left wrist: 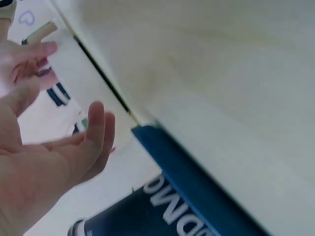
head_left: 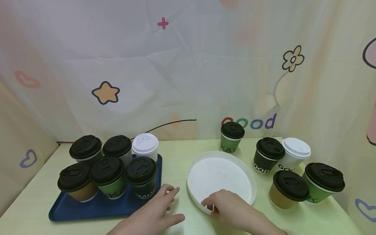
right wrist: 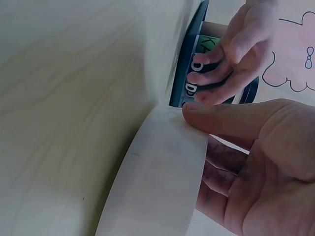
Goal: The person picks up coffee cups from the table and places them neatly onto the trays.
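Note:
A shallow round white tray (head_left: 221, 179) lies on the table, its low wall (right wrist: 152, 167) close up in the right wrist view. My right hand (head_left: 232, 209) pinches the near edge of it, thumb on the outer wall and fingers curled over the rim. To the left, my left hand (head_left: 155, 212) hovers with relaxed, spread fingers and holds nothing. It is nearest to the right edge of a blue rectangular tray (head_left: 88, 212). That tray bears two rows of lidded paper cups, among them a black cup (head_left: 142, 178) at its front right corner and a green cup (head_left: 108, 178).
Right of the round tray stand a black cup (head_left: 267, 155), a white-lidded cup (head_left: 295, 153), a brown cup (head_left: 288, 189) and a green cup (head_left: 323, 182). Another green cup (head_left: 232, 137) is behind it. A patterned curtain (head_left: 182, 71) hangs at the back.

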Demonstrator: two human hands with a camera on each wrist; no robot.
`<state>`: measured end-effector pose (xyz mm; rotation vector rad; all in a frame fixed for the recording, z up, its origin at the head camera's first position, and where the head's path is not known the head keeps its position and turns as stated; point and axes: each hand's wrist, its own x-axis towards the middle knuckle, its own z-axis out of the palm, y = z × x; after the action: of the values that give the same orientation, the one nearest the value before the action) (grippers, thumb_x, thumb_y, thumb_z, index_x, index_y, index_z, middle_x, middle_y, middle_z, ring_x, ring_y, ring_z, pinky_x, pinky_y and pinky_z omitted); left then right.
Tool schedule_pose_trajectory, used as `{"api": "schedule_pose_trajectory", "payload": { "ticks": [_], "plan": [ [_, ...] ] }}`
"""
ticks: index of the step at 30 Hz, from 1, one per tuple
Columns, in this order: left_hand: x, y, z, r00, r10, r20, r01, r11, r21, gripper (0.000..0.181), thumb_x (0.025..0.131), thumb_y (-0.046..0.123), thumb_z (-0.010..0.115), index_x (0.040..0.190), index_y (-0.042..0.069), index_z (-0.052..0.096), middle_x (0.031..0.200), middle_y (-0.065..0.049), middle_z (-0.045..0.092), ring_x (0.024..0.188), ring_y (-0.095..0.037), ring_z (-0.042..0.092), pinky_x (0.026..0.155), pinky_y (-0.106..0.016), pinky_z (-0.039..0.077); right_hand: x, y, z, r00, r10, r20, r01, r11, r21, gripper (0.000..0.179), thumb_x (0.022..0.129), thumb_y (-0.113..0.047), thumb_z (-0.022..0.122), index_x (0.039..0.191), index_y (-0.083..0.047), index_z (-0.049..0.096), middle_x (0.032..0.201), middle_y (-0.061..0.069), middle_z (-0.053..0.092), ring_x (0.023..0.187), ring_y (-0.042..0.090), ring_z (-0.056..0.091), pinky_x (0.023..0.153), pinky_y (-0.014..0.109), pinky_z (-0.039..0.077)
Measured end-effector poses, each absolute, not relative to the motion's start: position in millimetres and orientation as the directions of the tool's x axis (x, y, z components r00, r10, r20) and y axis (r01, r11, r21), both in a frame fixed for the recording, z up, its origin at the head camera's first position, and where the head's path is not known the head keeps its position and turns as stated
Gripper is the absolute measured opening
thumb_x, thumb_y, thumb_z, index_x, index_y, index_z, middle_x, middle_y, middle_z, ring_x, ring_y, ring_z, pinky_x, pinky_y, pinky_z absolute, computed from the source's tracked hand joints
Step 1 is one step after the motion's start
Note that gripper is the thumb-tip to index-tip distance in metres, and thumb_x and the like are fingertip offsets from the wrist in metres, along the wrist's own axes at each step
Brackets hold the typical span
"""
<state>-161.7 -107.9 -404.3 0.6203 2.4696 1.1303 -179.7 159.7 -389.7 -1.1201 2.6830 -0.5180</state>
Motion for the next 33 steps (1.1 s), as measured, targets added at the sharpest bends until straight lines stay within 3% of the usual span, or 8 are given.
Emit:
{"api": "schedule_pose_trajectory", "payload": {
  "ticks": [7,13,18,24,33],
  "plan": [
    [-166.2,-94.2,-407.7,-0.895,0.445,-0.034,0.28,0.619,0.734,0.085,0.095,0.044,0.074,0.152,-0.009,0.039,0.139,-0.012,0.041,0.103,-0.02,0.057,0.084,-0.037,0.053,-177.1,155.6,-387.6,-0.677,-0.735,-0.028,-0.658,0.623,-0.424,0.028,0.081,0.007,0.075,0.081,-0.019,0.067,0.066,-0.019,0.05,0.062,-0.001,0.046,0.061,0.018,0.044],
    [-171.6,-89.0,-404.9,-0.914,0.405,0.018,0.313,0.676,0.667,0.086,0.096,0.048,0.071,0.149,-0.013,0.041,0.129,-0.013,0.048,0.094,-0.018,0.054,0.082,-0.042,0.052,-176.2,152.9,-387.6,-0.666,-0.745,-0.039,-0.652,0.607,-0.454,0.026,0.084,0.007,0.074,0.084,-0.018,0.068,0.068,-0.018,0.052,0.063,0.0,0.047,0.061,0.018,0.045],
    [-175.5,-84.6,-404.2,-0.914,0.406,0.027,0.318,0.672,0.669,0.09,0.095,0.045,0.073,0.151,-0.014,0.035,0.132,-0.019,0.049,0.103,-0.025,0.059,0.091,-0.049,0.053,-175.3,153.2,-388.6,-0.672,-0.738,-0.06,-0.635,0.616,-0.467,0.024,0.086,0.005,0.076,0.099,-0.015,0.076,0.075,-0.018,0.058,0.067,-0.001,0.052,0.066,0.018,0.048],
    [-178.8,-79.1,-405.8,-0.909,0.414,0.055,0.344,0.669,0.658,0.093,0.092,0.04,0.078,0.151,-0.016,0.033,0.128,-0.023,0.05,0.1,-0.027,0.058,0.09,-0.05,0.053,-173.3,155.0,-390.7,-0.684,-0.727,-0.061,-0.613,0.618,-0.491,0.026,0.088,-0.001,0.077,0.111,-0.01,0.077,0.086,-0.016,0.066,0.075,-0.004,0.057,0.071,0.021,0.052],
    [-182.8,-77.4,-406.2,-0.917,0.397,0.024,0.312,0.679,0.664,0.094,0.089,0.039,0.082,0.15,-0.015,0.036,0.126,-0.023,0.051,0.101,-0.029,0.058,0.092,-0.052,0.052,-171.7,165.5,-387.1,-0.714,-0.699,-0.037,-0.557,0.599,-0.575,0.022,0.093,-0.02,0.078,0.114,-0.012,0.073,0.09,-0.017,0.063,0.08,-0.001,0.057,0.074,0.025,0.052]
  ]
}}
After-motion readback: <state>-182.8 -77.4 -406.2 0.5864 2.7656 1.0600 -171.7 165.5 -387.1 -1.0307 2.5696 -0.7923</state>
